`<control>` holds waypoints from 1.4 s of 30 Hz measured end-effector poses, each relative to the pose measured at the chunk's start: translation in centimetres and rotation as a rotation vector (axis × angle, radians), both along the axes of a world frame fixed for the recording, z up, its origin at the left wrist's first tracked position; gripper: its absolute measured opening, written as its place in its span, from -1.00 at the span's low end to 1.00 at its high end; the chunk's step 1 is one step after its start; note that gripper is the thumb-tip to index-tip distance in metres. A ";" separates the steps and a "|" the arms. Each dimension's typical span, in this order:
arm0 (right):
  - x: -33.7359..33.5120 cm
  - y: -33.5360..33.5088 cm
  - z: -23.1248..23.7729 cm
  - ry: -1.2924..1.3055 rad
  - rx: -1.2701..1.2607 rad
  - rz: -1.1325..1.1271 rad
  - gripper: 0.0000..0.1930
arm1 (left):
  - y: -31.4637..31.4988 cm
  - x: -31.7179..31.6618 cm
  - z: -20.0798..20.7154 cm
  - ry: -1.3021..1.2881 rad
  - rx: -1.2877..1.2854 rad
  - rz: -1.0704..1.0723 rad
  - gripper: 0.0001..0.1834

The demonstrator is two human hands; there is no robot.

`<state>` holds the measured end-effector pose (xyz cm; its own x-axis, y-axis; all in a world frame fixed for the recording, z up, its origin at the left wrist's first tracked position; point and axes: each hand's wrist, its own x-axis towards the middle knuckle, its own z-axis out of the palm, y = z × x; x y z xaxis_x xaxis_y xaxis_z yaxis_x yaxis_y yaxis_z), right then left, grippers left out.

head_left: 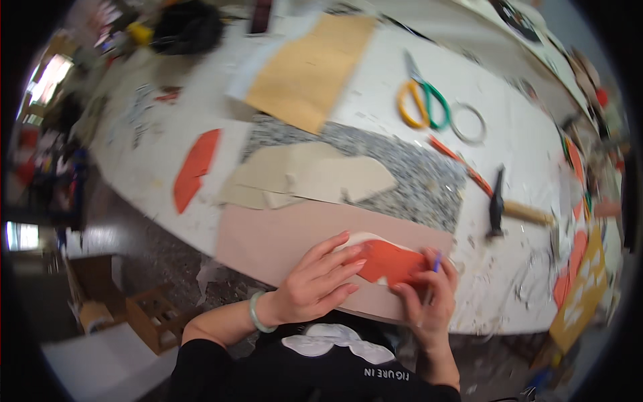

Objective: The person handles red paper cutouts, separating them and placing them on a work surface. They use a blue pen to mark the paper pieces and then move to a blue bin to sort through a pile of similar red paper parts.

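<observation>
Black shirt (248,367) at six o'clock; left hand (309,287), fingers slightly spread, should press the orange piece (388,261) flat; right hand (433,295), curled round purple stick (437,262), its three-o'clock edge.

A white tabletop (495,298) stands above a dark, shiny floor (151,224). At far left, a bright window (50,79) glows above a smaller bright pane (22,236); upper right, a greyish wall (584,28).

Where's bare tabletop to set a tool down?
The white table looks free between the tan sheet and scissors, and, bar specks, right of the right hand, below the hammer. The pink board is bare at its left. It's crowded around the left hand and orange piece, and where beige pieces overlap the granite slab.
</observation>
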<state>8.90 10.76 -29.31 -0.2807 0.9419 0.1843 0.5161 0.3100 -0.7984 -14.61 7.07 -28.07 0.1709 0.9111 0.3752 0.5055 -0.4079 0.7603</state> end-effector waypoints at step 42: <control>0.3 7.6 5.4 0.457 -0.212 0.610 -0.80 | 1.5 -10.7 6.2 -0.302 -0.314 0.520 -0.68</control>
